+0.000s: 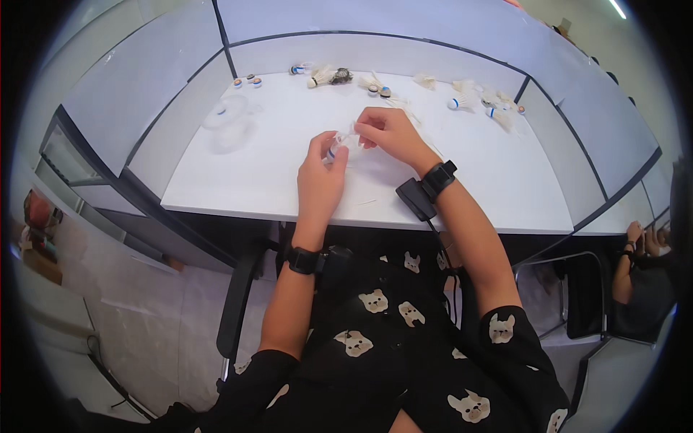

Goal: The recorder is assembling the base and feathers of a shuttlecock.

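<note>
Grip: your left hand [322, 172] grasps a blue-banded shuttlecock [343, 138] above the white table [253, 177], near its front edge, while your right hand [390, 133] pinches at its feathers.

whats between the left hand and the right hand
In the head view, a white shuttlecock with a blue band lies there, held by the left hand, with the right hand close at its white end.
</note>
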Demonstrator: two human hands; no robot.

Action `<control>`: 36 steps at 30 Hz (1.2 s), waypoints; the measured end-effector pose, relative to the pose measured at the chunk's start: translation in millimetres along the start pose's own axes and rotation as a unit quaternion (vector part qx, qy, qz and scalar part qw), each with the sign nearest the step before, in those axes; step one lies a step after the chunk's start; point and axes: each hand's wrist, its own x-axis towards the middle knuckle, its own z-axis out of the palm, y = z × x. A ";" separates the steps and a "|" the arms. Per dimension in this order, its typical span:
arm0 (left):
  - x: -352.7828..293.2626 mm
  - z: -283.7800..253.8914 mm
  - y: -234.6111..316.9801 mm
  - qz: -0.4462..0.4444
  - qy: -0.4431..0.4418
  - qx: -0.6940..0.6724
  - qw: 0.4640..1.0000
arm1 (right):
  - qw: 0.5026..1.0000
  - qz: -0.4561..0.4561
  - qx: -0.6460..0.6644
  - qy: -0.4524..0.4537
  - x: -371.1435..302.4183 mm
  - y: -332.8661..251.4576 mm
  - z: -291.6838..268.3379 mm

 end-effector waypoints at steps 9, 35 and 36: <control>0.7 -1.8 3.1 0.015 -0.009 0.016 1.000 | 0.999 0.024 0.025 -0.010 -2.6 -6.5 0.6; 3.9 -1.0 -7.5 -0.001 -0.024 -0.029 0.999 | 1.000 0.001 -0.004 -0.001 -1.1 -3.7 0.7; 4.3 -0.8 -8.6 -0.004 -0.019 -0.021 1.000 | 1.000 -0.001 -0.012 0.006 -1.1 -3.9 -0.6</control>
